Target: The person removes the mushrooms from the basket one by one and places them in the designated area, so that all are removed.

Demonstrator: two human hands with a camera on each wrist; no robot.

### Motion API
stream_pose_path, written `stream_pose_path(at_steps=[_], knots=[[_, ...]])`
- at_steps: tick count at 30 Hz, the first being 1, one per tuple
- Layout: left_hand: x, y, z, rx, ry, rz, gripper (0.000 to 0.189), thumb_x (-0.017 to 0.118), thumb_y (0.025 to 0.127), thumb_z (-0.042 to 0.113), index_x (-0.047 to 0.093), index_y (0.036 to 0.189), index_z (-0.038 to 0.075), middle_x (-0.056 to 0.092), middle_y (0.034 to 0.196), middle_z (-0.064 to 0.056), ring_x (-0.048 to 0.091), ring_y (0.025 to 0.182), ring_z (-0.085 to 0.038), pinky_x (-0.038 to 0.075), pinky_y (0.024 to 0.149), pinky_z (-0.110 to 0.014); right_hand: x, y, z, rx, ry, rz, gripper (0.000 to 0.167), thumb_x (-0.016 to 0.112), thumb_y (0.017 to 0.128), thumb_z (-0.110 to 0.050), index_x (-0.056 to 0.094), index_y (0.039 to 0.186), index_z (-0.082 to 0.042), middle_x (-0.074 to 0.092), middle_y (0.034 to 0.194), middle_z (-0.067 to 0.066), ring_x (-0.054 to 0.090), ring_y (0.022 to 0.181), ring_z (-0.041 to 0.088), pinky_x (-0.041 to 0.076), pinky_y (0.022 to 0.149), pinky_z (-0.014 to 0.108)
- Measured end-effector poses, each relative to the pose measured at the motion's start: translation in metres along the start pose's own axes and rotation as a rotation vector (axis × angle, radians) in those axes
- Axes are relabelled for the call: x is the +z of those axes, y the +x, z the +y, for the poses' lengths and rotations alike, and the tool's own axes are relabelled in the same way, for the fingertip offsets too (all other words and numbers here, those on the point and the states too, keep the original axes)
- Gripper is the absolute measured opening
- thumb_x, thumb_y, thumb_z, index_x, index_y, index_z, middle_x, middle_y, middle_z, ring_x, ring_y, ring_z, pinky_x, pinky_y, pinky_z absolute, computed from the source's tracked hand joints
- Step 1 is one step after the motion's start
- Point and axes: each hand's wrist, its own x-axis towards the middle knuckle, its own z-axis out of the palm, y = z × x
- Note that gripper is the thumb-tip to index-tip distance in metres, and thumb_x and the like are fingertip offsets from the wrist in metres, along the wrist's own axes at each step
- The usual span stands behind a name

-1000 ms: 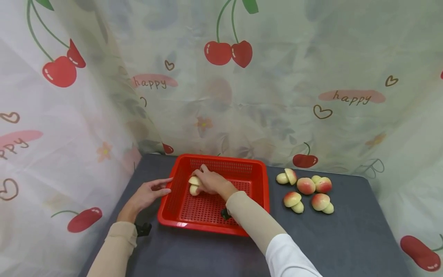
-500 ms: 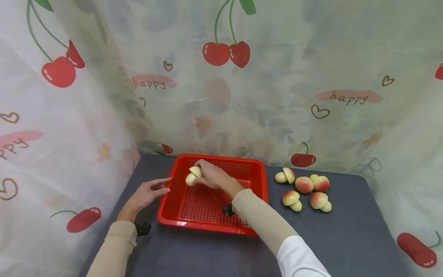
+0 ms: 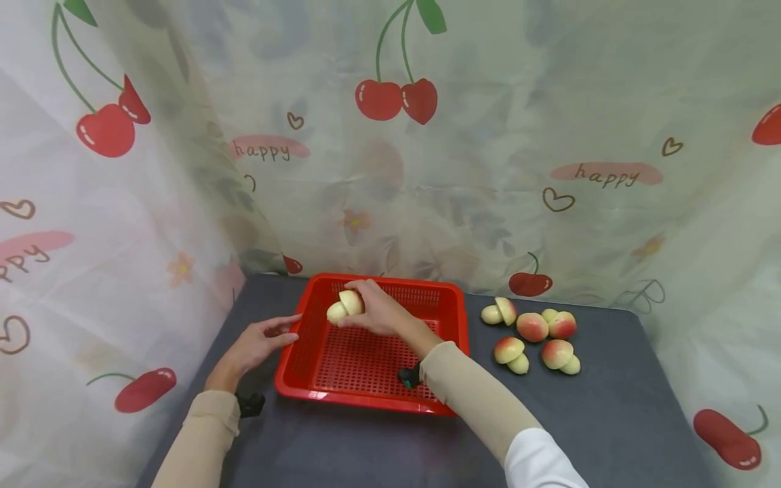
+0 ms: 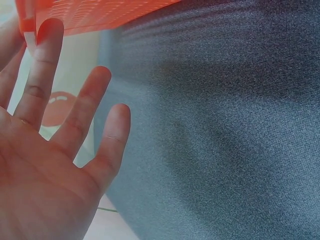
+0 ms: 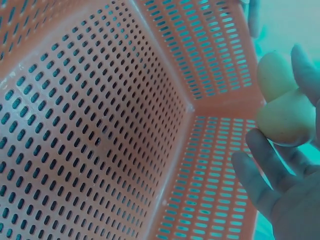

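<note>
A red perforated basket (image 3: 317, 390) stands on the grey table (image 3: 610, 420). My right hand (image 3: 372, 310) grips a pale mushroom-shaped toy (image 3: 344, 306) above the basket's far left corner. In the right wrist view the toy (image 5: 282, 117) sits in my curled fingers (image 5: 265, 165) over the basket's inner corner (image 5: 190, 107). My left hand (image 3: 259, 342) lies flat with straight fingers, touching the basket's left wall. In the left wrist view its fingers (image 4: 42, 70) reach the basket's rim (image 4: 90, 15).
Several more mushroom toys (image 3: 533, 335) lie in a cluster on the table right of the basket. A cherry-print curtain (image 3: 427, 149) hangs close behind and to the left. The table's right edge (image 3: 671, 379) is near the cluster.
My right hand has lifted the toy from the basket floor and carried it up toward the far left corner. The left hand has stayed at the basket's side.
</note>
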Motion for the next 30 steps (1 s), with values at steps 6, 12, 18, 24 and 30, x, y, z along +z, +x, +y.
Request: stream_pose_path(at_steps=[6,12,18,24,30], knots=[[0.0,-0.002,-0.001,0.004,-0.002,-0.011,0.063,0.074,0.092,0.044,0.055,0.149,0.024,0.065,0.138,-0.015,0.067,0.117,-0.024,0.053,0.106,-0.055,-0.005,-0.012,0.0,0.03,0.069,0.05,0.076,0.08,0.082,-0.057,0.049,0.142,-0.021,0.047,0.129,0.002,0.055,0.101,0.016,0.053,0.085,0.031],[0.0,-0.001,-0.001,0.02,-0.024,-0.015,0.063,0.074,0.092,0.042,0.055,0.149,0.022,0.065,0.138,-0.016,0.068,0.115,-0.024,0.054,0.105,-0.054,-0.01,-0.023,0.001,0.02,0.14,0.088,0.07,0.082,0.081,-0.054,0.052,0.133,-0.019,0.05,0.124,0.001,0.054,0.1,0.016,0.054,0.083,0.03],[0.0,0.0,-0.002,0.01,-0.028,-0.017,0.064,0.074,0.092,0.042,0.054,0.149,0.022,0.065,0.138,-0.017,0.069,0.114,-0.023,0.054,0.104,-0.053,-0.013,-0.033,0.003,0.001,0.227,0.088,0.069,0.084,0.082,-0.048,0.049,0.133,-0.016,0.056,0.123,0.0,0.058,0.1,0.018,0.055,0.084,0.031],[0.0,0.001,-0.002,0.01,-0.022,-0.017,0.064,0.074,0.092,0.043,0.054,0.149,0.023,0.066,0.137,-0.016,0.069,0.112,-0.023,0.054,0.105,-0.054,-0.015,-0.044,0.003,0.002,0.282,0.115,0.07,0.085,0.082,-0.043,0.048,0.135,-0.017,0.055,0.125,0.001,0.059,0.101,0.019,0.055,0.084,0.032],[-0.001,0.0,-0.001,-0.005,-0.013,-0.012,0.063,0.074,0.091,0.045,0.055,0.148,0.025,0.066,0.136,-0.015,0.068,0.114,-0.024,0.053,0.106,-0.054,-0.017,-0.057,0.007,0.013,0.306,0.131,0.072,0.086,0.081,-0.044,0.047,0.135,-0.016,0.055,0.127,0.001,0.058,0.102,0.019,0.055,0.084,0.032]])
